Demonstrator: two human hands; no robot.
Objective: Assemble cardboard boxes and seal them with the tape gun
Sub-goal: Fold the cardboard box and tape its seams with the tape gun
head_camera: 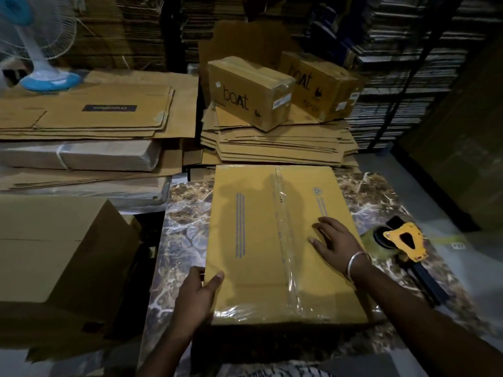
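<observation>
the taped cardboard box [272, 240] lies on the marbled bench [185, 219]. the left hand [194, 295] grips its near-left edge, fingers hidden beneath. the right hand [333, 240] rests spread flat on top. the tape gun [400, 240] lies beside it, handle lost in shadow.

A taped cardboard box [275, 240] lies on the marbled bench [185, 213]. The left hand [196, 295] grips its near-left edge; the right hand [334, 240] rests flat on top. A yellow tape gun [402, 240] sits just right.
</observation>
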